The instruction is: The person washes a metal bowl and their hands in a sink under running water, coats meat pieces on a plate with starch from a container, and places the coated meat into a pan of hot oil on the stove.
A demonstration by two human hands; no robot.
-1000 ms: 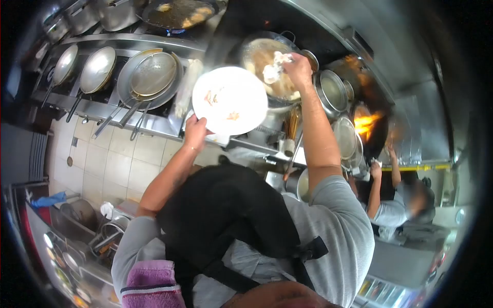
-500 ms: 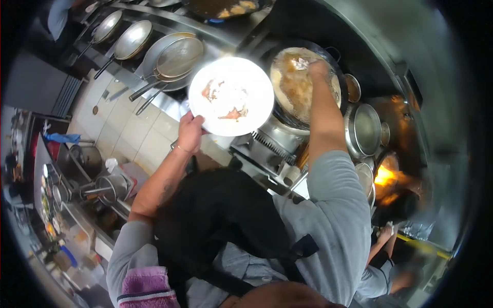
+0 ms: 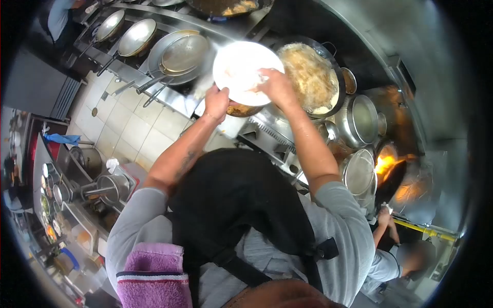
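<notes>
My left hand [image 3: 216, 104] grips the near-left rim of a white plate [image 3: 246, 51], thumb on top, and holds it tilted beside the wok. Over the plate's right side is my right hand [image 3: 276, 87], fingers curled down at pale, white-coated food [image 3: 237, 79]. Glare and blur hide what exactly is between those fingers. To the right of the plate a large dark wok [image 3: 338, 102] holds bubbling, foaming oil [image 3: 308, 72]. A container of brown food [image 3: 241, 110] shows partly from under the plate.
Pans [image 3: 137, 38] and mesh strainers [image 3: 185, 53] line the counter to the left. A pot [image 3: 362, 120] and another strainer [image 3: 358, 172] stand at right. Flames [image 3: 386, 163] rise near a co-worker [image 3: 387, 267] at lower right. Another wok [image 3: 226, 7] sits at the back.
My right hand has moved left from above the wok to the plate. The plate has shifted right and up, towards the wok. The oil's surface now bubbles more widely.
</notes>
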